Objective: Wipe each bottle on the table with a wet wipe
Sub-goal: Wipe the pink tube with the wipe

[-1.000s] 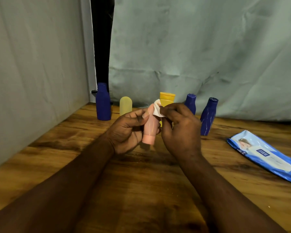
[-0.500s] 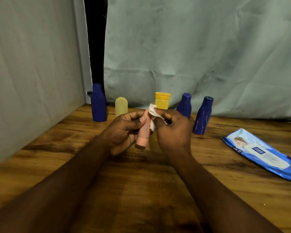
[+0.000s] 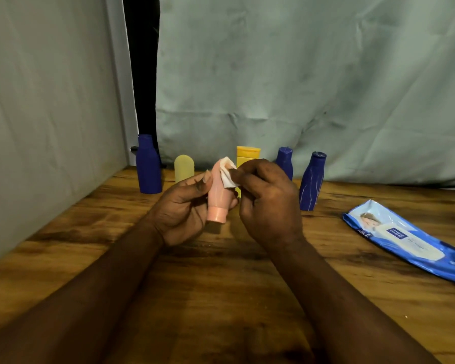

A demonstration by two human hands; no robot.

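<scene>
My left hand [image 3: 185, 207] grips a pink tube bottle [image 3: 218, 199], held cap-down above the wooden table [image 3: 221, 298]. My right hand [image 3: 268, 203] pinches a small white wet wipe [image 3: 227, 173] against the tube's upper end. Behind my hands a row stands at the table's back: a tall blue bottle [image 3: 148, 164], a pale yellow bottle [image 3: 184, 168], a yellow bottle [image 3: 248, 154] partly hidden by my right hand, a blue bottle [image 3: 284, 161] and another blue bottle [image 3: 311, 181].
A blue pack of wet wipes [image 3: 405, 240] lies flat on the right side of the table. A grey wall [image 3: 50, 114] closes the left side and a pale cloth [image 3: 300, 74] hangs behind the bottles.
The wipe has shifted along the top end of the pink tube as my right hand rubs it. Both hands stay in about the same place.
</scene>
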